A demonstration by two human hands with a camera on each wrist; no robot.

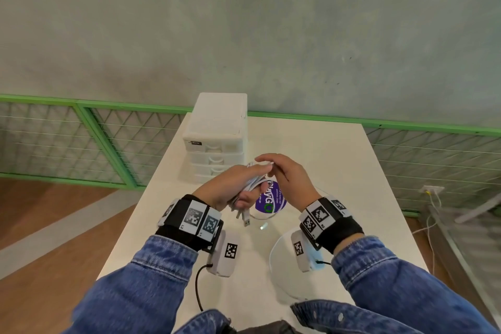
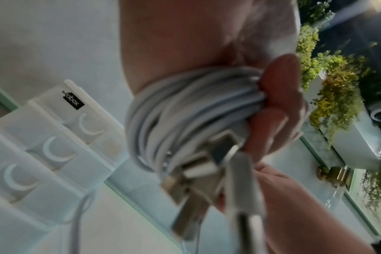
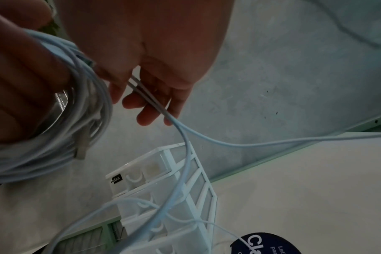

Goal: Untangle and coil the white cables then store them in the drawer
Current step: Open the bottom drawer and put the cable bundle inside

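Observation:
My left hand [image 1: 238,187] grips a coil of white cables [image 1: 250,184] wound round its fingers; the coil [image 2: 185,106] fills the left wrist view, with metal USB plugs [image 2: 198,171] hanging below. In the head view the plugs [image 1: 244,218] dangle under the hand. My right hand [image 1: 282,171] is just right of the coil and pinches two loose cable strands [image 3: 148,98] that trail down toward the table. The white drawer unit [image 1: 217,138] stands behind the hands, all drawers closed; it also shows as the drawer unit [image 3: 163,189] and drawer unit [image 2: 43,146].
A round purple sticker [image 1: 271,200] lies on the white table [image 1: 339,171] under the hands. A white round object [image 1: 282,266] sits near my right wrist. Green mesh fencing [image 1: 81,141] runs behind the table, with wood floor to the left.

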